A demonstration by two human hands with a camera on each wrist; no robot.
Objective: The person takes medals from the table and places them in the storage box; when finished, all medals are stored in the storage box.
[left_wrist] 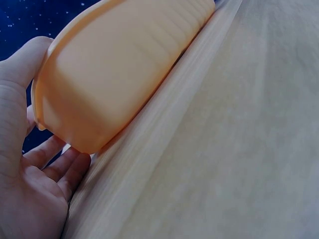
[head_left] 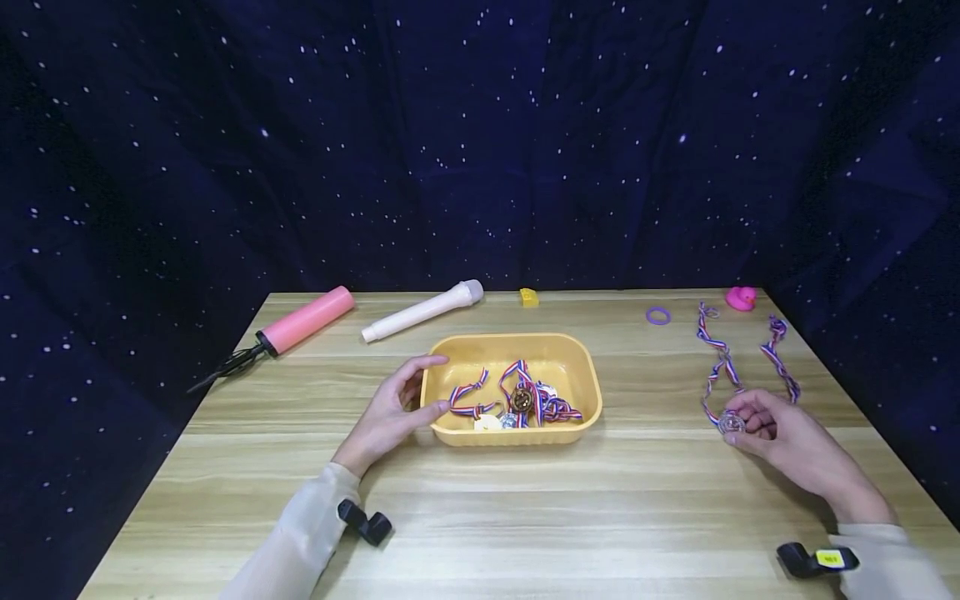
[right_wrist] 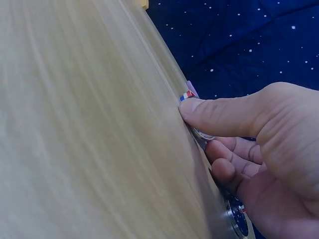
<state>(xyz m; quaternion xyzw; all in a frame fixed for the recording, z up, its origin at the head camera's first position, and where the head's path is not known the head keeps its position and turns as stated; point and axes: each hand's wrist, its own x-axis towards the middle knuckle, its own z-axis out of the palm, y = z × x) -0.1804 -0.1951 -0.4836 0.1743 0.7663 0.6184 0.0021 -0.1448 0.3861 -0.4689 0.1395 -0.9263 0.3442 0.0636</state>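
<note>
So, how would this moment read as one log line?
left hand: grips yellow bin | right hand: pinches silver medal | in bin: ribboned medals | far edge: pink duck, white microphone

We wear off-white sleeves (head_left: 296, 529), a small black camera (head_left: 372, 528) at each wrist, the right one bearing a yellow label (head_left: 830, 558)

I can't make out the design on the silver medal (head_left: 731, 424), which the right grip (head_left: 797, 443) partly hides from me.

Pale glare on the near tabletop (head_left: 555, 525); backdrop (head_left: 480, 150) dim; 2 wrist views soft.
</note>
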